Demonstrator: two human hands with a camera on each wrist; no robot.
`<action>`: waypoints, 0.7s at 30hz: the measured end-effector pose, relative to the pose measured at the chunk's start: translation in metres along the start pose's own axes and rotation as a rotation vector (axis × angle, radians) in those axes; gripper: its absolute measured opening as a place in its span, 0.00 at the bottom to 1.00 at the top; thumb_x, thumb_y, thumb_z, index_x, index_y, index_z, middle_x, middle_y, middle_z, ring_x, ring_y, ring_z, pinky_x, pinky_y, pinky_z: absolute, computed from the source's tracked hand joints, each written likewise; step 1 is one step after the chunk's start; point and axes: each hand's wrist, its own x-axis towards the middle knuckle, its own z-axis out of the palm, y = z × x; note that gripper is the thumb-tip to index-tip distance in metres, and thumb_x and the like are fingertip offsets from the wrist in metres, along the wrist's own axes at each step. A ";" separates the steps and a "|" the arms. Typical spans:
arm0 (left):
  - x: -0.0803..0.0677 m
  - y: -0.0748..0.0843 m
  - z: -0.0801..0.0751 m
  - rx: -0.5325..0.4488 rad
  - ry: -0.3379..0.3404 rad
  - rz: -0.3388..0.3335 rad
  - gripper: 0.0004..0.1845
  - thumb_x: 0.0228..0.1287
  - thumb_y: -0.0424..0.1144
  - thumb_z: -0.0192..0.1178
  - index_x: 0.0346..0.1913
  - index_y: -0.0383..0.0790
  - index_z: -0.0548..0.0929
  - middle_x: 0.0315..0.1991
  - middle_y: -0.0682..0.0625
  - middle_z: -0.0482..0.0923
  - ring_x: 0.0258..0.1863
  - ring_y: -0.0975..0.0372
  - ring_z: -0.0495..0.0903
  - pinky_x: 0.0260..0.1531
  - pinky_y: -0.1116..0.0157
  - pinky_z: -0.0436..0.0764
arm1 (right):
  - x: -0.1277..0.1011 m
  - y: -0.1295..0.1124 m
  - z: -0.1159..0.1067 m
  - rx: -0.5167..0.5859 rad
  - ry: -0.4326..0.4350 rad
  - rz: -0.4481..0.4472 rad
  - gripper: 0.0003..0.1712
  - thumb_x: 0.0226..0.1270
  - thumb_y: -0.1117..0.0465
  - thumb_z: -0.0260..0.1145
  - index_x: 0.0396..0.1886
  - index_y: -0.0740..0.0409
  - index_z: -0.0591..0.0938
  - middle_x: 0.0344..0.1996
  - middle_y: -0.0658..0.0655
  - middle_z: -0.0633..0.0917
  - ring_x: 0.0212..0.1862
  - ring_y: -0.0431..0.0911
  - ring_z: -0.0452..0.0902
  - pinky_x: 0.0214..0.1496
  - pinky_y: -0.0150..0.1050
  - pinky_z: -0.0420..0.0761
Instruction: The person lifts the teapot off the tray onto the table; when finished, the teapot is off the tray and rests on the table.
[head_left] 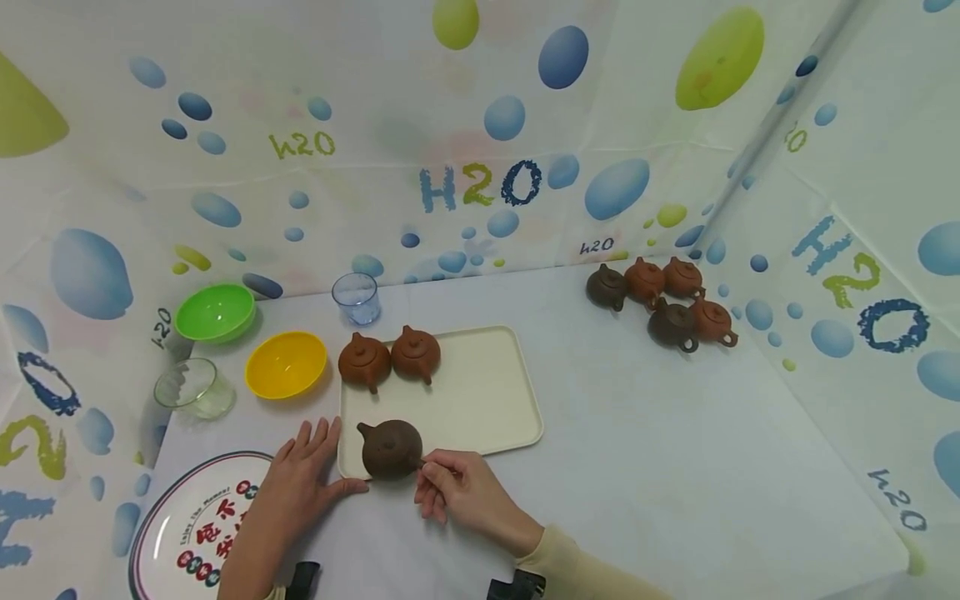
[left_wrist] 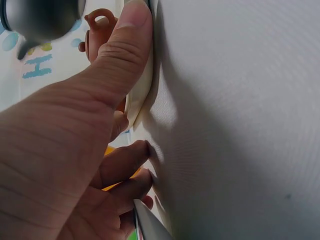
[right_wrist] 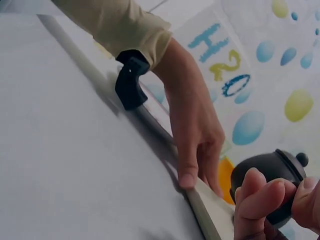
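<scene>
A dark brown clay teapot is over the front left corner of the cream tray, its spout pointing left. My right hand pinches its handle between thumb and fingers, as the right wrist view also shows with the dark teapot. My left hand rests at the same tray corner, fingers spread along the left side, thumb against the front edge. Two reddish-brown teapots, the left one and the right one, stand side by side at the tray's back left.
Several more teapots cluster at the back right of the table. Left of the tray are a yellow bowl, a green bowl and a clear glass. A blue glass stands behind it. A round printed plate lies front left.
</scene>
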 end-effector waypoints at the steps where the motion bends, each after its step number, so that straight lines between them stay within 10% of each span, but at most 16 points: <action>1: 0.000 0.000 0.000 0.001 -0.008 -0.004 0.60 0.55 0.65 0.77 0.81 0.30 0.65 0.78 0.27 0.66 0.79 0.28 0.62 0.77 0.29 0.64 | -0.003 0.000 -0.003 -0.002 0.000 -0.006 0.21 0.88 0.61 0.55 0.39 0.77 0.80 0.34 0.84 0.83 0.22 0.37 0.79 0.25 0.24 0.79; 15: 0.000 0.003 0.002 0.027 -0.034 -0.017 0.60 0.56 0.65 0.76 0.82 0.32 0.64 0.79 0.29 0.65 0.79 0.30 0.62 0.77 0.30 0.64 | -0.052 0.005 -0.072 -0.042 0.163 -0.125 0.19 0.88 0.63 0.52 0.41 0.77 0.78 0.33 0.82 0.82 0.26 0.34 0.81 0.23 0.27 0.81; 21: 0.000 0.003 0.000 0.045 -0.040 -0.023 0.60 0.57 0.65 0.76 0.82 0.31 0.64 0.79 0.28 0.64 0.79 0.29 0.62 0.77 0.30 0.65 | -0.072 0.010 -0.106 -0.015 0.293 -0.096 0.22 0.89 0.61 0.51 0.44 0.81 0.77 0.34 0.64 0.86 0.30 0.36 0.85 0.28 0.29 0.86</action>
